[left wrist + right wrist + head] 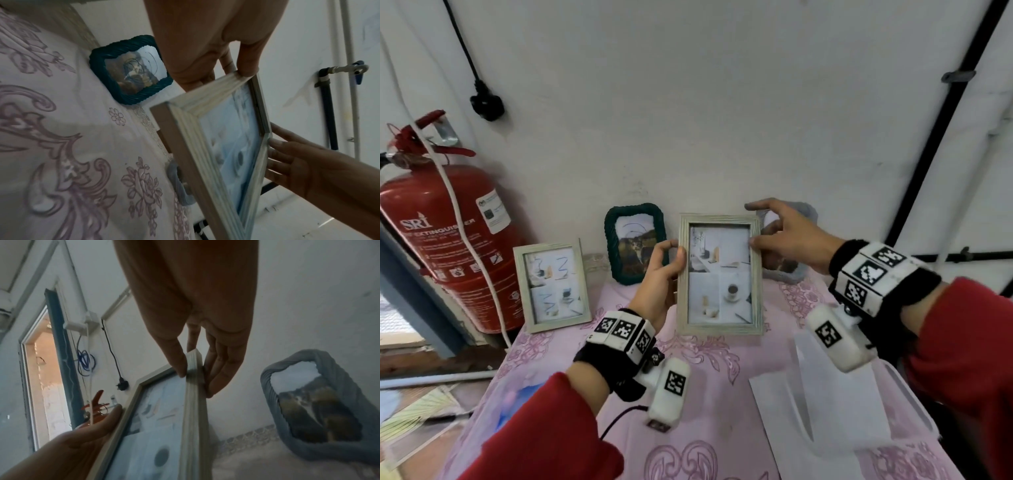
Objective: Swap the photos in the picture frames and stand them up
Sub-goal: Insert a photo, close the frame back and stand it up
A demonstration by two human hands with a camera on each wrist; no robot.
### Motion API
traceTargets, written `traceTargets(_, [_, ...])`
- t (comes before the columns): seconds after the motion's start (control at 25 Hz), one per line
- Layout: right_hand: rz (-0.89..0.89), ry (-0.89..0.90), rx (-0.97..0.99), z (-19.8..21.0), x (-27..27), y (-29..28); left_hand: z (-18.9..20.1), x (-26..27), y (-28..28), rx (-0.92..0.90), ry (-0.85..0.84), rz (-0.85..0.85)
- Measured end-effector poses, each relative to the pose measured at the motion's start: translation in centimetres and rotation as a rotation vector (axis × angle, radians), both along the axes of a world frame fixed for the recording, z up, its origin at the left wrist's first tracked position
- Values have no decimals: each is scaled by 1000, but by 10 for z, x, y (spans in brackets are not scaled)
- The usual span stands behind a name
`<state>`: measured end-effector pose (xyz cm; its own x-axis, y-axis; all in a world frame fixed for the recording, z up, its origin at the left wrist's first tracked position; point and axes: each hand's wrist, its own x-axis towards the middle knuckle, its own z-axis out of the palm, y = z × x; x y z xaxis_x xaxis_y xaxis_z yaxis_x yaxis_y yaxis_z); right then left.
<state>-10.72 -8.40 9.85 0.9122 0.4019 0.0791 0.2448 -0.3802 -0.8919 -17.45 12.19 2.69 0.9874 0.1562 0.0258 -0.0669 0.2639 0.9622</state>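
Four picture frames are on a tabletop (709,428) that is covered with a pink cloth with a purple flower pattern and stands against a white, slightly dirty wall (722,102). A red fire extinguisher (445,246) stands on the floor to the left of the tabletop, with a black plug (487,104) hanging on the wall above it. In the right wrist view an open doorway (47,386) shows at the far left.

The large pale wooden frame (719,274) is rectangular with a ribbed, grained border. It is upright near the middle of the tabletop; whether its lower edge touches the cloth I cannot tell. Inside it is a photo (719,274) made of four pale pictures, one with a cup on a saucer. The left hand (659,281) grips its left edge, thumb on the front and fingers curled behind. The right hand (787,236) pinches the upper right edge, thumb on the front and fingers behind, with the index finger stretched over the top corner.

To the left of this frame a smaller pale wooden frame (553,287) stands tilted back, holding a similar four-part photo with blue scribbles. Behind, against the wall, a dark green frame (635,243) with a rope-like rounded border holds a cat picture. A grey-blue frame (316,404) of the same rounded, ribbed shape leans behind the right hand. White paper sheets (835,411) lie on the cloth to the right, in front of the large frame.
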Motion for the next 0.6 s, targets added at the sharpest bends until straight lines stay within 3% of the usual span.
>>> traceTargets(0.24, [30, -30, -170, 1, 75, 21, -13, 71, 12, -9, 56, 14])
traceTargets(0.6, [35, 0, -235, -45, 138, 39, -63, 133, 24, -86, 135, 29])
